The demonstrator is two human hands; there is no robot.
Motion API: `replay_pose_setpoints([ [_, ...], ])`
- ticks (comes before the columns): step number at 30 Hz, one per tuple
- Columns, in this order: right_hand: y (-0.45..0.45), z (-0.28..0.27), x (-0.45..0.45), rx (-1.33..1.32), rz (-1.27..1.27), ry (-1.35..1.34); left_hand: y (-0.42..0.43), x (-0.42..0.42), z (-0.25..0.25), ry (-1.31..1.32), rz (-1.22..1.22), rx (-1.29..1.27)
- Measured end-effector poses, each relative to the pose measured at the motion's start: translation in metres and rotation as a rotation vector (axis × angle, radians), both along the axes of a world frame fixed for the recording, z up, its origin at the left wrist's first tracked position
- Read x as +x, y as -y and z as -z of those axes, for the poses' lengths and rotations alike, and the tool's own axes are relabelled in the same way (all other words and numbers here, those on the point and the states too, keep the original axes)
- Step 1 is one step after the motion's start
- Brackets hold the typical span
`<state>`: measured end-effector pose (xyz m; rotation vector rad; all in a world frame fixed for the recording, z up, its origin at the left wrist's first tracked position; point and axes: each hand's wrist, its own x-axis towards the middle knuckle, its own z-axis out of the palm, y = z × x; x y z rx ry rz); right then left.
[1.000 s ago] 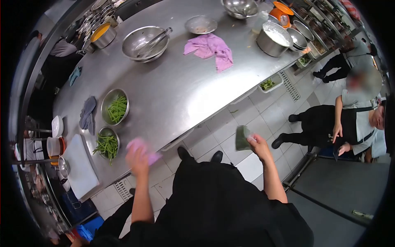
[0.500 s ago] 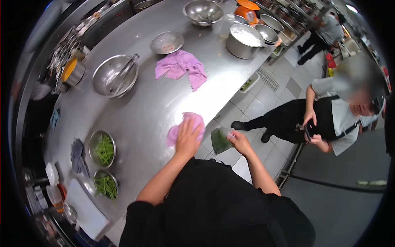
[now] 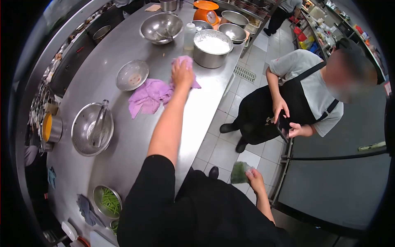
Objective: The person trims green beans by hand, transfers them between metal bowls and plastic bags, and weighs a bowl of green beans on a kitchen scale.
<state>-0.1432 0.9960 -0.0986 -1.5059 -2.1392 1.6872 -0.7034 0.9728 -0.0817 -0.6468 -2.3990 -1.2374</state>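
My left hand (image 3: 182,76) is stretched far over the steel table, pressing down on a pink cloth (image 3: 184,60) with its fingers over it. Right beside it lies a crumpled lilac cloth (image 3: 150,96), touching or almost touching the first. A steel bowl (image 3: 132,75) with a little residue stands just left of the cloths, and a large pot of white powder (image 3: 212,47) is beyond my hand. Off the table's edge, my right hand (image 3: 254,177) pinches the top of a clear plastic bag (image 3: 239,173) with something green inside.
A co-worker (image 3: 304,90) in a black apron stands close on the right, holding a phone (image 3: 283,126). On the table (image 3: 135,164) are a bowl with a whisk (image 3: 92,129), green beans (image 3: 110,201), a squeeze bottle (image 3: 189,36) and an orange scale (image 3: 206,15).
My left hand has slid the pink cloth forward along the table to the lilac cloth. My right hand still holds the bag. The view has shifted, and the co-worker appears nearer.
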Motion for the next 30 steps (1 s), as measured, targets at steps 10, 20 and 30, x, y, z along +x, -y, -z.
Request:
replay_pose_setpoints([
  [10, 0.004, 0.005, 0.012, 0.016, 0.008, 0.102, -0.044, 0.105, 0.03, -0.038, 0.384, -0.339],
  [20, -0.022, 0.018, -0.023, -0.065, -0.19, 0.004, 0.117, 0.255, 0.025, 0.008, 0.612, -0.231],
  [30, -0.041, 0.041, -0.064, -0.1, -0.637, -0.058, 0.333, 0.394, -0.011, 0.562, 0.078, 0.13],
])
